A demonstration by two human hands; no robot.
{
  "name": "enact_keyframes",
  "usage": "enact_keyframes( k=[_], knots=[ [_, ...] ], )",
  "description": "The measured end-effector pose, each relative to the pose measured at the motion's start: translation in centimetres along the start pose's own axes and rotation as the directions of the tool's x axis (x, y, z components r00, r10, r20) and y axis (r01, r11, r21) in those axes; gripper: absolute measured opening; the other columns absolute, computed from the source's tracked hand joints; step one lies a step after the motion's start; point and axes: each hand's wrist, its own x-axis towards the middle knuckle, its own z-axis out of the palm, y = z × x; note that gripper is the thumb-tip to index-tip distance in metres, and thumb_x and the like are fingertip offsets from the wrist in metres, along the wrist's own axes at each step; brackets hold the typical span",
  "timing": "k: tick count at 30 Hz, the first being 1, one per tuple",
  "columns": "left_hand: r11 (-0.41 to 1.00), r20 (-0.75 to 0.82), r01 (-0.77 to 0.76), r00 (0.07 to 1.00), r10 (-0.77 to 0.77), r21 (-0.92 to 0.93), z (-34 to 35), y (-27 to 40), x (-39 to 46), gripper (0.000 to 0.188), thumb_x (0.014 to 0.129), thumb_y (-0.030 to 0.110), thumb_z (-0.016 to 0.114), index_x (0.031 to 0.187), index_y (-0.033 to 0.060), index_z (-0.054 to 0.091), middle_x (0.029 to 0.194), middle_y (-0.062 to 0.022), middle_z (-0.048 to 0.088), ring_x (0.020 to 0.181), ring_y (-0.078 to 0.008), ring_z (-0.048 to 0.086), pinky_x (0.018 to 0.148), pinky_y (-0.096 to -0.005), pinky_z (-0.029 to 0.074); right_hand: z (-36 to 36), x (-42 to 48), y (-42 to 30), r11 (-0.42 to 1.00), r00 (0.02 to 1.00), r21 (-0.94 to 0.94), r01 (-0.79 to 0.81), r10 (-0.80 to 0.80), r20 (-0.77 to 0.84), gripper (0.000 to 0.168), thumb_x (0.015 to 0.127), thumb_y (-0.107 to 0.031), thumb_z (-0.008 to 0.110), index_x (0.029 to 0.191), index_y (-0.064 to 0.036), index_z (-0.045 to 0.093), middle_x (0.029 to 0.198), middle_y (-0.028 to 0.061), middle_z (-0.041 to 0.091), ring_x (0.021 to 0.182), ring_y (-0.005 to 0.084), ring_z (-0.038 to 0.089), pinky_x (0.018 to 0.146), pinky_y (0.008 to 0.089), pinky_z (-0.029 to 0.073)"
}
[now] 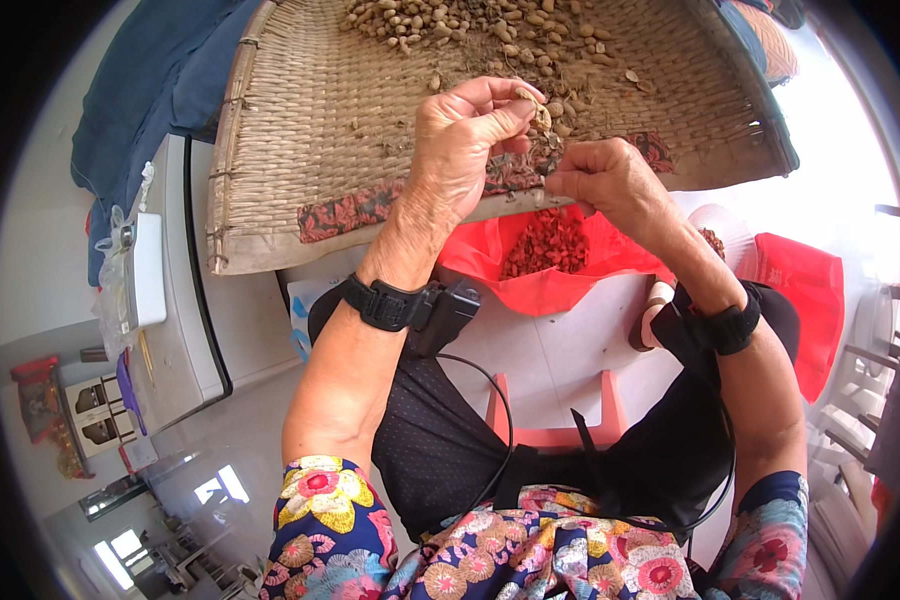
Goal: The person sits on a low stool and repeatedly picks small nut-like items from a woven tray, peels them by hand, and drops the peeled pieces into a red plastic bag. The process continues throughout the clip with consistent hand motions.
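Note:
My left hand [461, 131] pinches a peanut pod [542, 116] between thumb and fingers, above the near edge of a woven wicker tray [300, 120]. To its right and a little lower, my right hand [615, 180] has its thumb and fingertips drawn together. Whether something small sits between those fingertips is too hard to make out. Unshelled peanuts [412, 22] are heaped at the tray's far side, with more scattered among dry debris towards my hands. A red patterned cloth strip [352, 210] runs along the near edge. Below hangs an open red bag [469, 247] containing small pieces [547, 251], probably shells.
A pink stool [559, 436] stands on the floor between my knees. Another red bag [802, 315] is at the right, near a translucent ribbed container [727, 232]. A white cabinet-like unit [176, 315] flanks the tray on the left. A black cable [506, 420] hangs from my left wrist strap.

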Motion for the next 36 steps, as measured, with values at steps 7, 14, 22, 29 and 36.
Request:
enact_keyframes(
  k=[7, 14, 22, 29, 36],
  knots=[
    [0.994, 0.067, -0.024, 0.998, 0.017, 0.106, 0.3, 0.1, -1.0, 0.011, 0.088, 0.005, 0.061, 0.096, -0.0012, 0.065, 0.08, -0.0061, 0.065, 0.066, -0.0111, 0.061, 0.06, -0.0237, 0.051, -0.5, -0.9, -1.3, 0.941, 0.997, 0.335, -0.044, 0.02, 0.074, 0.028, 0.092, -0.024, 0.05, 0.089, 0.001, 0.061, 0.059, -0.0014, 0.045, 0.046, 0.0047, 0.034, 0.041, 0.0223, 0.028],
    [0.971, 0.015, -0.041, 0.999, 0.038, 0.237, 1.2, 1.0, -1.2, 0.01, 0.088, 0.004, 0.06, 0.095, -0.0022, 0.064, 0.08, -0.0063, 0.066, 0.067, -0.011, 0.063, 0.061, -0.0225, 0.051, -1.0, -0.2, -1.2, 0.832, 0.99, 0.548, -0.094, 0.021, 0.138, 0.034, 0.094, -0.032, 0.048, 0.093, -0.001, 0.063, 0.061, -0.0039, 0.045, 0.047, 0.0018, 0.032, 0.04, 0.02, 0.023],
    [0.911, 0.167, -0.129, 0.984, 0.067, 0.391, 0.7, 1.6, -1.3, 0.014, 0.089, 0.007, 0.059, 0.099, -0.0022, 0.064, 0.078, -0.0056, 0.066, 0.066, -0.01, 0.062, 0.058, -0.0215, 0.051, 0.2, 0.5, -0.8, 0.911, 0.999, 0.412, -0.038, 0.042, -0.002, 0.035, 0.096, -0.036, 0.05, 0.083, -0.006, 0.06, 0.062, -0.0044, 0.047, 0.053, 0.0021, 0.038, 0.044, 0.0185, 0.029],
    [0.879, 0.081, -0.06, 0.996, 0.024, 0.474, 1.0, 1.2, -1.5, 0.016, 0.092, 0.013, 0.056, 0.087, -0.0003, 0.064, 0.07, -0.0051, 0.064, 0.051, -0.0073, 0.054, 0.046, -0.0201, 0.045, 0.7, 0.3, -1.5, 0.96, 0.999, 0.277, -0.032, 0.026, 0.026, 0.036, 0.097, -0.034, 0.048, 0.08, -0.004, 0.058, 0.062, -0.0025, 0.048, 0.056, 0.0059, 0.04, 0.048, 0.0227, 0.034],
    [0.961, 0.014, 0.06, 0.998, -0.066, 0.271, 0.5, 0.8, -1.4, 0.02, 0.093, 0.014, 0.054, 0.083, 0.0003, 0.062, 0.062, -0.0017, 0.057, 0.049, -0.0074, 0.051, 0.043, -0.0206, 0.042, 1.6, -0.2, -2.0, 0.924, 0.999, 0.38, 0.045, -0.053, 0.01, 0.03, 0.097, -0.028, 0.049, 0.088, -0.002, 0.06, 0.071, -0.0001, 0.058, 0.062, 0.0053, 0.043, 0.056, 0.022, 0.038]
  ],
)
